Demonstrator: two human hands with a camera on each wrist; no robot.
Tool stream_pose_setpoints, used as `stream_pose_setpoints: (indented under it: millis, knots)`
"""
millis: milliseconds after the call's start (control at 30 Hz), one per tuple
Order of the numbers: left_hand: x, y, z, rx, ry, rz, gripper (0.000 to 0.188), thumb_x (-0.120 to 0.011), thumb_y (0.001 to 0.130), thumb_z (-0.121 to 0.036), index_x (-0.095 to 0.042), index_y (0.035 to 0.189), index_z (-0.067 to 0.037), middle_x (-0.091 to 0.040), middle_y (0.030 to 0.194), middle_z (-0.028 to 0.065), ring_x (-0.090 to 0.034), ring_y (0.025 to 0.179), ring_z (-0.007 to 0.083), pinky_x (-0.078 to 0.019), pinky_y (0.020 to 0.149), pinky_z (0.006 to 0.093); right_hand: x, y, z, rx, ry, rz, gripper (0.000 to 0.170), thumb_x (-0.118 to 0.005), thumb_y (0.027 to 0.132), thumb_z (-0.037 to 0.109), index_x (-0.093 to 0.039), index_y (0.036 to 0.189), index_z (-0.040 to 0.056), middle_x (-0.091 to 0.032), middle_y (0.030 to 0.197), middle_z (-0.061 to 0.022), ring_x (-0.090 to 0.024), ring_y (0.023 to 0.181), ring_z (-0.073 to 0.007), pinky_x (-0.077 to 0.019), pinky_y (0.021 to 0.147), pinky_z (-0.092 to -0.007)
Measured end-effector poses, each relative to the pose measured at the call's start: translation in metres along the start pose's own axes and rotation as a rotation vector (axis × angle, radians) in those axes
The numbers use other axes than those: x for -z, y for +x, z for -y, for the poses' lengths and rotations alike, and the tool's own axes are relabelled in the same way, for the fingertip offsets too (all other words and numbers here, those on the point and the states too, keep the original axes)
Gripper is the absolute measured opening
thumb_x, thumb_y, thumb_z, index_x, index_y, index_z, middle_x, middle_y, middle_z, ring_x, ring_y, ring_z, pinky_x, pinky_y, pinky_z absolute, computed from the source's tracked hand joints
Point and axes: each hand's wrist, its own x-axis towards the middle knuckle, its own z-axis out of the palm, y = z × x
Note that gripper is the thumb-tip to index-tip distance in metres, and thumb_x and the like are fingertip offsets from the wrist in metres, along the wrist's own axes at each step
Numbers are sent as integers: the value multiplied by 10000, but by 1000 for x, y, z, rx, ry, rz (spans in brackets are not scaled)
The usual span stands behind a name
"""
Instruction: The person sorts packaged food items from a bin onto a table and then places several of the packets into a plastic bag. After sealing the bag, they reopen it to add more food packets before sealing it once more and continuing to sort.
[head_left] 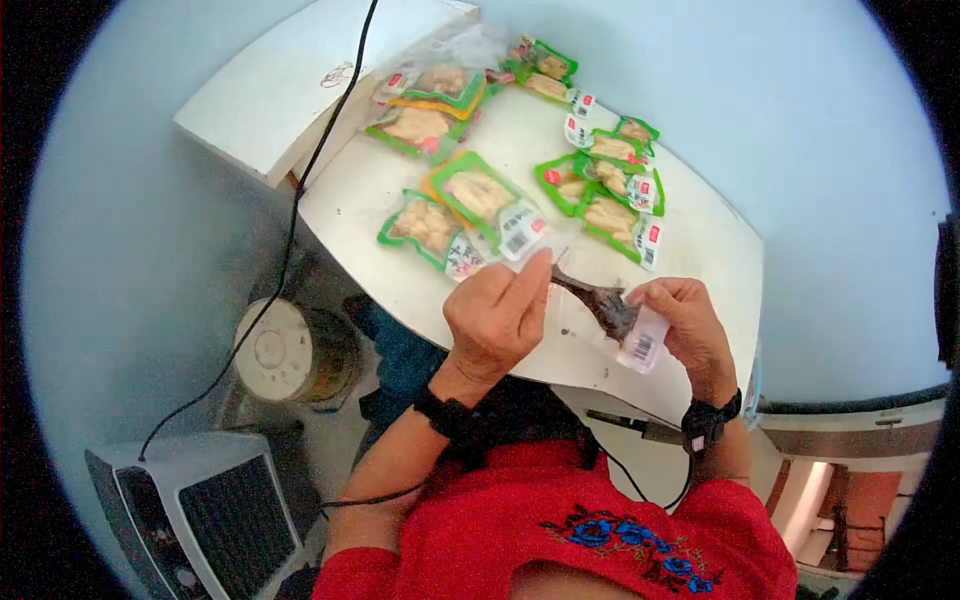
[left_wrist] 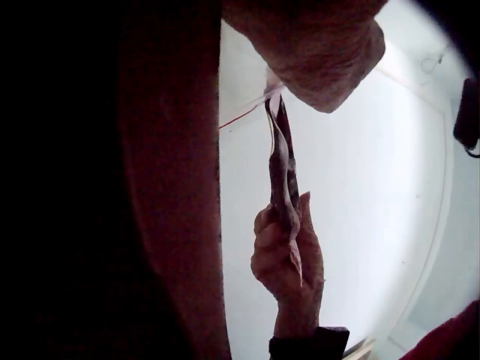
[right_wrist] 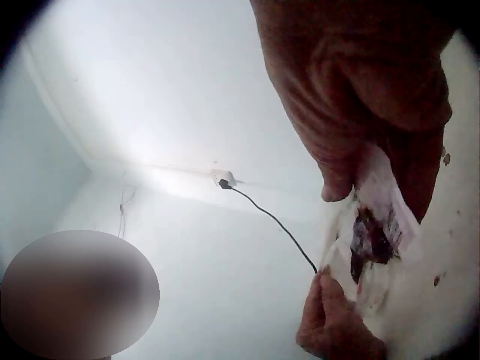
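Note:
A clear packet with dark contents is stretched between the two hands over the table's near part. The left hand pinches its left end; the right hand grips the other end, by a pale pink label with a barcode. In the left wrist view the packet appears edge-on, between the left hand and the right hand. In the right wrist view the dark contents show below the right hand, with the left hand beneath.
Green-edged packets of pale food lie on the white table: two just beyond the left hand, a pile at the back left, several on the right. A black cable hangs at the left, above a round stool.

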Motion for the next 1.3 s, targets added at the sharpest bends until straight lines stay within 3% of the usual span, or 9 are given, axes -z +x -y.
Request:
stream_pose_setpoints:
  millis: [300,500,600,700,800,900,1000,1100,1300]
  knots:
    - [1,-1,-1,-58,-17,37,320,-721,732,-25,-711,1047,-80,-476,600,31,-498,506,220,-399,459,351,-52,19,11,39,254,326,409,-665,875,128,-563,1233,-41,-667,1053,-87,-651,905,-149,-532,813,-287]
    - [2,-1,0,-78,-3,38,345,-731,734,-68,-702,1076,-103,-457,591,23,-492,505,221,-399,461,356,-79,49,9,72,393,432,308,-608,897,64,-579,1194,-15,-659,1068,-67,-637,917,-147,-525,792,-280]
    - [2,-2,1,-97,7,43,352,-732,738,-73,-698,1087,-105,-454,592,23,-489,506,219,-390,454,355,-89,61,8,23,467,525,370,-615,896,27,-534,1255,-13,-622,1174,-76,-613,1037,-169,-516,888,-308]
    - [5,0,-1,-114,6,47,345,-730,742,-66,-698,1084,-98,-456,594,24,-485,504,218,-382,449,353,-103,70,4,19,500,490,327,-605,900,17,-553,1222,0,-624,1132,-54,-610,983,-150,-530,837,-290]
    - [2,1,-1,-124,-14,15,328,-727,745,-58,-702,1070,-91,-455,592,25,-481,501,216,-378,446,351,-120,68,10,78,570,365,163,-622,896,73,-631,1041,-1,-646,936,-38,-604,807,-131,-514,700,-277]
    - [1,2,-1,-128,-19,17,306,-726,747,-56,-709,1052,-85,-453,592,28,-477,502,215,-378,446,349,-119,87,-8,174,205,271,92,-657,883,89,-651,917,4,-633,855,-32,-579,737,-122,-492,616,-281]
    - [2,1,-1,-133,2,50,293,-709,764,-69,-700,1057,-73,-420,620,33,-474,520,207,-380,465,337,-127,78,-3,150,385,203,125,-690,867,115,-650,826,4,-620,795,-24,-548,688,-107,-454,565,-274]
    - [3,3,-1,-157,4,83,276,-699,777,-77,-697,1053,-62,-407,633,37,-468,525,205,-376,470,331,-124,77,-3,154,393,253,138,-705,856,127,-656,808,6,-612,759,-17,-525,679,-95,-434,549,-265]
    - [1,2,0,-169,12,96,238,-715,775,-55,-713,1013,-50,-433,597,43,-451,490,218,-366,448,341,-114,60,13,287,-29,157,124,-673,876,127,-651,828,15,-573,776,19,-494,691,-48,-397,539,-205]
